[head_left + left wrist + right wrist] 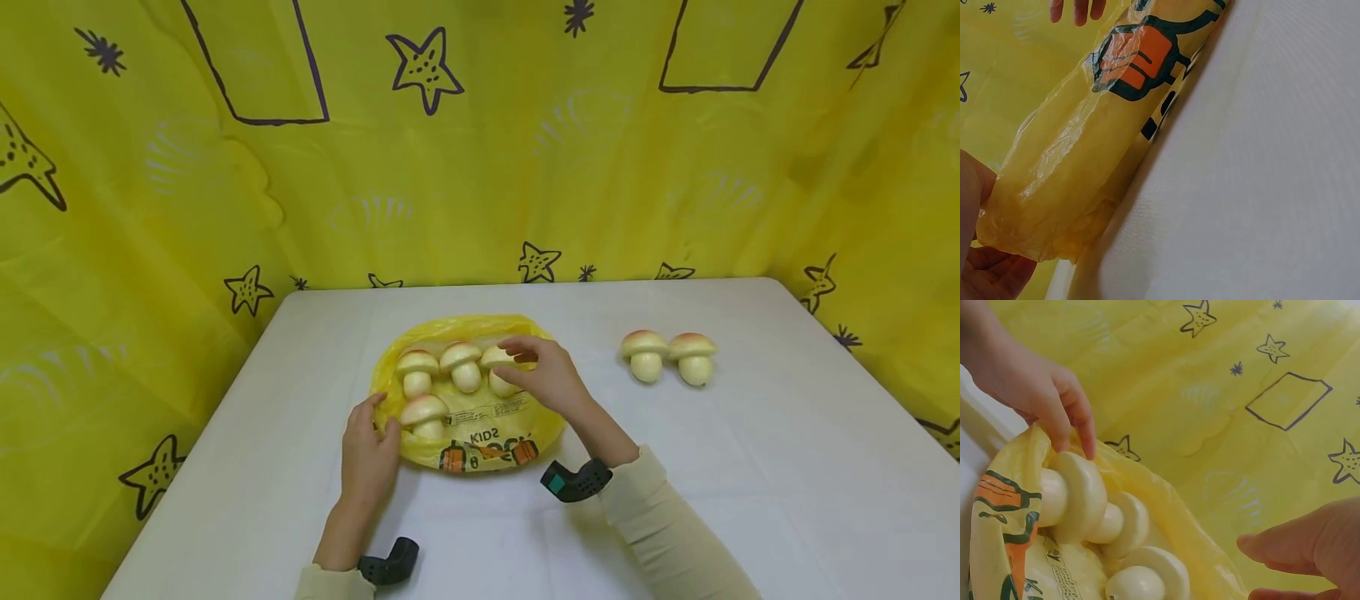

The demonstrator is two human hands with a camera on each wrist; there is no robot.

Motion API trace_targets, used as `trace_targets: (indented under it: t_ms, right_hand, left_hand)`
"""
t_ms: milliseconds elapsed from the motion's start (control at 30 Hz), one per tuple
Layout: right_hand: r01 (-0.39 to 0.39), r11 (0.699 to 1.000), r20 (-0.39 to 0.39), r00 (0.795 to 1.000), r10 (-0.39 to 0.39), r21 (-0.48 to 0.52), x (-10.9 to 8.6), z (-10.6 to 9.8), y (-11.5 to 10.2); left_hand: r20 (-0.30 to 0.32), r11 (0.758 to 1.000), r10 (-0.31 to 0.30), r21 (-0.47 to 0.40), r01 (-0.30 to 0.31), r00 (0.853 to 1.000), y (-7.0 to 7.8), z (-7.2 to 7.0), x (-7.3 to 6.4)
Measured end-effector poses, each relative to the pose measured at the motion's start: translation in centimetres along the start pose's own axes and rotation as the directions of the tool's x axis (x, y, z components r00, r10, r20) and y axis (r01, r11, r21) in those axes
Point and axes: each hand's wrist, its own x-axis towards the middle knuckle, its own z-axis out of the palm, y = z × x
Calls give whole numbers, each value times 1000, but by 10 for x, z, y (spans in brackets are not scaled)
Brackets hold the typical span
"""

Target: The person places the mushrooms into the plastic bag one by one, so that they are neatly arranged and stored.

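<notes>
Evidently I have the left hand pinching the printed yellow plastic bag at centre frame, probably to hold its mouth wide around four cream, red-tinged mushrooms; the right hand, grip spread and empty, hovers over the rightmost.

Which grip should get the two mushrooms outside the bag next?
Probably the right grip: it's nearer those two mushrooms and holds nothing, while the left grip holds the left side of the yellow plastic bag.
</notes>
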Motion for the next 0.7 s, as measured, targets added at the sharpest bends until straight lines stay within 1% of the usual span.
trace_targets:
  t_ms: [167,400,567,700]
  right_hand:
    - [-6,1000,8,1000,6,-4,0,-6,1]
    - [-27,1000,-32,999,26,-10,1,-16,3]
    - [-31,999,-25,999,31,-21,2,-22,4]
    - [-37,999,-52,998,37,-6,3,-28,5]
  left_hand:
    - [3,1000,1,-2,-1,1000,1,-1,1]
    - [-12,1000,12,-3,-12,1000,1,0,0]
    - [-7,1000,8,-6,-8,1000,2,-1,-1]
    - [-5,1000,2,-9,-2,1000,2,-1,-1]
